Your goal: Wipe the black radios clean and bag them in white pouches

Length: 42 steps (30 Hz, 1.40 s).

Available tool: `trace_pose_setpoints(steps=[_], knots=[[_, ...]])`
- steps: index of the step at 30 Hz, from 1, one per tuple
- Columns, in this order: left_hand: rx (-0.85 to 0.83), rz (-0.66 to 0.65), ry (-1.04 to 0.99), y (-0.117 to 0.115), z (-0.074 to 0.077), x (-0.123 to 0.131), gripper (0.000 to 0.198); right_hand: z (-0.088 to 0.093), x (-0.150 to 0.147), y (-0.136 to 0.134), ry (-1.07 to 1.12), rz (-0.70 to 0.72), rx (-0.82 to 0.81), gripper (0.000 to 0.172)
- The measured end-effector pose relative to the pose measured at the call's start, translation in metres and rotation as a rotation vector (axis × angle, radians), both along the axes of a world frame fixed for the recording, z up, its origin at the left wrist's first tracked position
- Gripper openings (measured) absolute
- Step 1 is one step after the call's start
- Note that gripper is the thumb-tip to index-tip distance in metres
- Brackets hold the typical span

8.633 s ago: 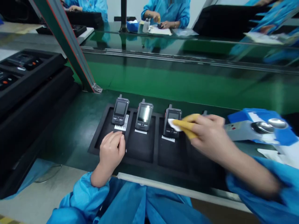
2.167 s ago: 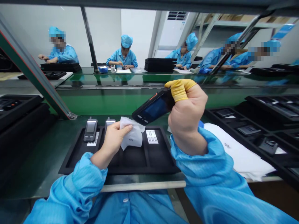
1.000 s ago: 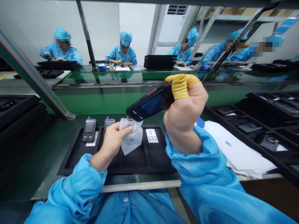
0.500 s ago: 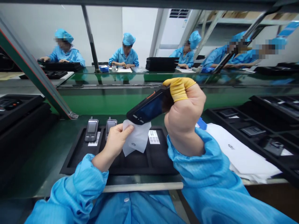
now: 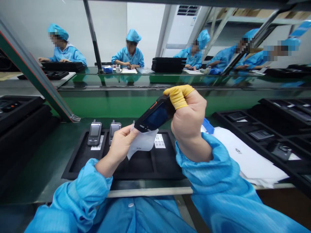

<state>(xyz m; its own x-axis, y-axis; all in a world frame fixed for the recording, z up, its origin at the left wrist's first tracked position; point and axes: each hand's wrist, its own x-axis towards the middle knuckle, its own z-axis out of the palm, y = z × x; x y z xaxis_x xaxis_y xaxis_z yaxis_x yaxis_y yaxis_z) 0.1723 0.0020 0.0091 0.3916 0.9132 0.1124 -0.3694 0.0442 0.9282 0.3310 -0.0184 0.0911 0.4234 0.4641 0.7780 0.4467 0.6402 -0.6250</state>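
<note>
My right hand (image 5: pixel 188 121), with yellow finger cots on its fingertips, grips a black handheld device (image 5: pixel 154 115) by one end and holds it tilted above the tray, screen toward me. My left hand (image 5: pixel 120 144) pinches a white wipe (image 5: pixel 142 142) that meets the device's lower end. Below them lies a black foam tray (image 5: pixel 80 163) on the green bench. Two more handheld devices (image 5: pixel 94 132) stand in the tray's left slots. A white barcode label (image 5: pixel 159 141) lies in a right slot.
Stacked black trays (image 5: pixel 21 113) sit on my left, and more trays with parts (image 5: pixel 274 129) on my right. White sheets (image 5: pixel 245 158) lie beside the tray on the right. A slanted metal strut (image 5: pixel 36 76) rises at the left. Several people in blue work across the line.
Since half a second ago my right hand has lowered the device a little toward the wipe, and the wipe now touches its lower end. Earlier, the device stood in the tray.
</note>
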Motion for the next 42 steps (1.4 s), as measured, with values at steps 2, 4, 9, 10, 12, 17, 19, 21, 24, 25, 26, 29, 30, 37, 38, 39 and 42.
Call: trace_pose_setpoints(steps=[2,4,9,10,12,17,19,21,24,25,26,29,30,37,38,39,42], knots=[[-0.003,-0.001,-0.032,0.000,0.002,0.000,0.046,0.003,-0.001,-0.004,-0.056,-0.032,-0.026,0.026],[-0.008,0.019,-0.045,0.000,0.004,0.000,0.049,0.006,-0.002,-0.008,-0.132,-0.037,-0.074,0.026],[0.001,0.001,0.017,0.000,0.007,0.000,0.051,0.006,-0.005,-0.014,-0.278,0.017,-0.147,0.024],[0.008,-0.009,0.017,0.000,0.006,0.000,0.052,0.005,-0.006,-0.014,-0.274,0.022,-0.150,0.022],[0.018,-0.010,-0.017,-0.001,0.005,0.000,0.054,0.000,-0.006,-0.012,-0.221,0.023,-0.151,0.020],[0.040,-0.054,0.002,0.000,0.004,-0.003,0.064,-0.006,-0.002,-0.002,-0.026,0.036,-0.154,0.020],[0.043,-0.103,0.064,0.000,0.005,-0.003,0.053,-0.006,-0.001,0.000,0.004,0.070,-0.167,0.022],[0.045,-0.117,0.084,0.001,0.007,-0.003,0.046,-0.006,-0.002,0.000,0.024,0.107,-0.179,0.023],[0.069,-0.115,0.072,0.000,0.012,0.000,0.047,-0.006,-0.005,-0.002,0.038,0.157,-0.208,0.021],[0.075,-0.112,0.065,0.000,0.013,0.001,0.047,-0.006,-0.006,-0.003,0.039,0.171,-0.223,0.020],[0.077,-0.107,0.060,0.000,0.015,0.002,0.048,-0.006,-0.006,-0.004,0.036,0.181,-0.240,0.020],[0.068,-0.109,0.050,0.000,0.020,0.004,0.056,-0.005,-0.003,-0.007,0.013,0.174,-0.278,0.026],[0.070,-0.120,0.050,0.001,0.021,0.004,0.060,-0.005,-0.002,-0.008,0.002,0.159,-0.281,0.028],[0.010,-0.157,0.043,0.000,0.022,0.004,0.057,-0.004,0.008,-0.008,-0.004,0.093,-0.239,0.024],[0.013,-0.147,0.047,-0.001,0.022,0.005,0.054,-0.005,0.008,-0.008,0.008,0.092,-0.240,0.023],[0.024,-0.137,0.050,-0.003,0.022,0.006,0.052,-0.005,0.009,-0.008,0.018,0.092,-0.241,0.022],[0.079,-0.098,0.054,-0.005,0.024,0.012,0.049,-0.008,0.008,-0.008,0.010,0.115,-0.249,0.022]])
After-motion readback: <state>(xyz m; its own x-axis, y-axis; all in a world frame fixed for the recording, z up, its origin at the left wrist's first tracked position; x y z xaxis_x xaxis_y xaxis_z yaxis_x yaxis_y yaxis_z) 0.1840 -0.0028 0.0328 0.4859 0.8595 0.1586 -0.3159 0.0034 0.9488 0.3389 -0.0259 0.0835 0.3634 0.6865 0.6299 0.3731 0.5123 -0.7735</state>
